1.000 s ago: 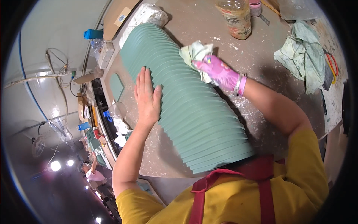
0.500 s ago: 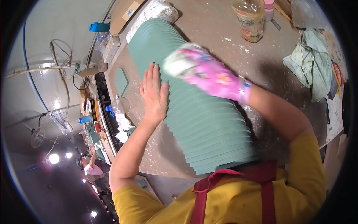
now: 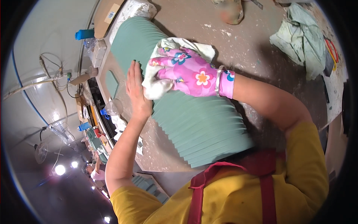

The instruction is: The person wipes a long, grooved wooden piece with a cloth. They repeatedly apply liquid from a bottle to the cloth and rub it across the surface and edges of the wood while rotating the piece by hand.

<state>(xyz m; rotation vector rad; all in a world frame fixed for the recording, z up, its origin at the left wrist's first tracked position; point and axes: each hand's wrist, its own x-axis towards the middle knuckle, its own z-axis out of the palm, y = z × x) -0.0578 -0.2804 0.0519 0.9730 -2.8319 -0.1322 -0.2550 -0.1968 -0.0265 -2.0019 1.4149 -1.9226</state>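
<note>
A long row of overlapping green tiles (image 3: pixel 201 127) lies fanned across the dusty worktable (image 3: pixel 246 44). My left hand (image 3: pixel 136 89) is bare and rests flat against the left edge of the row, fingers straight. My right hand (image 3: pixel 186 71) wears a pink flowered glove and presses a white cloth (image 3: pixel 164 74) onto the top of the tiles, right beside my left hand. Part of the cloth is hidden under the glove.
A crumpled pale green rag (image 3: pixel 302 37) lies at the far right of the table. A jar (image 3: pixel 231 11) stands at the far edge. A single green tile (image 3: pixel 111 84) and a blue object (image 3: pixel 84 34) sit at the left, with cables and clutter beyond.
My gloved right hand has swept with the cloth from the far right side of the tile row over to the left, next to my left hand. My left hand stays on the tiles' edge.
</note>
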